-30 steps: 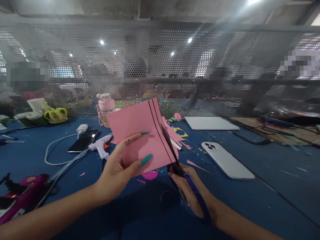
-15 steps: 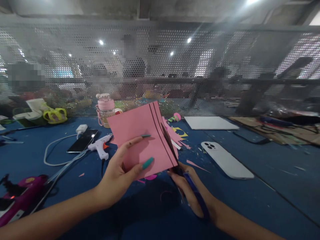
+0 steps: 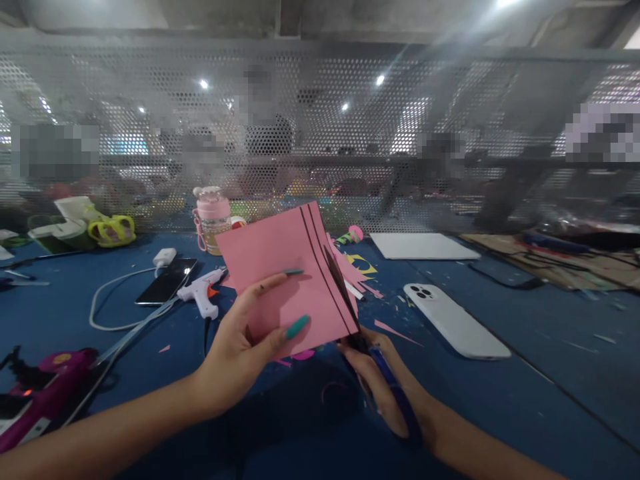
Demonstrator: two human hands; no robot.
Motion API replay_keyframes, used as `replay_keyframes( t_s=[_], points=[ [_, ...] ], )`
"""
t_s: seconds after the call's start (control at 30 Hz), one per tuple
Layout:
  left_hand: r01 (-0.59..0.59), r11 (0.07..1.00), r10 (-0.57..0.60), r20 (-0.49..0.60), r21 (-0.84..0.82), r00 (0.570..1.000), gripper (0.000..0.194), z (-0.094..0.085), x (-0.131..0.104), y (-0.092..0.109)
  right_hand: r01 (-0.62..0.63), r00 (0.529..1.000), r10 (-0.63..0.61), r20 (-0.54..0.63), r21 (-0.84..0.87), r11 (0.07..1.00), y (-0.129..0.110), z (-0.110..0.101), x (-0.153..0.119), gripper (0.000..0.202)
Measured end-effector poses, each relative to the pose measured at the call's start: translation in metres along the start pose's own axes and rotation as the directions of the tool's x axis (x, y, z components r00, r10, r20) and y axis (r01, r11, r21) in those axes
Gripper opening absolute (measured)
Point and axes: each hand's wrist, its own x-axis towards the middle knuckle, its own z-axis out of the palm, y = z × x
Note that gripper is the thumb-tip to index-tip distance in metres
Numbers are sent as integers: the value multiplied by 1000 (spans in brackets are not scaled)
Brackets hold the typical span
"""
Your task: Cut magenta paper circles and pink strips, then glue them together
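Blue table point(image 3: 500, 413) runs wide; the right half near the person is mostly bare, only paper flecks and a white phone point(image 3: 456, 320) lying face down just right of the work. The left side is crowded: white glue gun point(image 3: 201, 292), dark phone point(image 3: 167, 280) with a white cable point(image 3: 115, 303), and a magenta glue gun point(image 3: 43, 390) at the near left edge. A perforated metal screen point(image 3: 350, 120) closes off the far edge of the table; a pink bottle point(image 3: 213, 217) and a white sheet point(image 3: 423, 245) sit just in front of it. The left hand point(image 3: 240, 350) is closed on the pink paper point(image 3: 287, 280), thumb on the near face, fingers behind, and holds it raised above the table, centre of the scene, tilted to the right. The right hand point(image 3: 380, 383) is wrapped around the blue handles of the scissors point(image 3: 350, 313), whose dark blades point up and away along the paper's right edge. Against half a second ago: the paper sits almost the same, the blades lie a touch closer against the sheet, and both hands are barely shifted. The paper is a plain pink square, with two thin dark lines drawn parallel near its right edge; the blades sit at the outer line. Pink strips point(image 3: 357, 273) lie on the table just behind it.
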Motion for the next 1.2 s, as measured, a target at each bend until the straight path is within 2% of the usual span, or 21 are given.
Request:
replay_keyframes(
  t_s=[0.2, 0.5, 0.63, 0.8, 1.03, 1.2],
  points=[
    [-5, 1000, 5, 18, -15, 1000, 38, -1, 1, -1, 83, 996, -83, -15, -20, 996, 6, 4, 6, 30],
    [14, 1000, -15, 41, 27, 999, 39, -2, 1, -2, 85, 994, -88, -69, -47, 995, -3, 0, 2, 33],
    [27, 998, -30, 59, 58, 998, 40, -3, 0, -2, 104, 993, -106, -54, -49, 993, -5, -1, 1, 32],
    [13, 997, -17, 57, 81, 998, 41, -4, 0, -2, 100, 995, -102, -24, -41, 994, 2, 0, 4, 31],
    [27, 994, -32, 50, 103, 998, 43, -3, -1, -1, 108, 993, -111, -40, -58, 992, 17, 5, 9, 29],
    [21, 995, -27, 60, 95, 998, 42, -4, 1, -1, 103, 990, -109, -95, -65, 993, 8, 4, 8, 29]
  ],
)
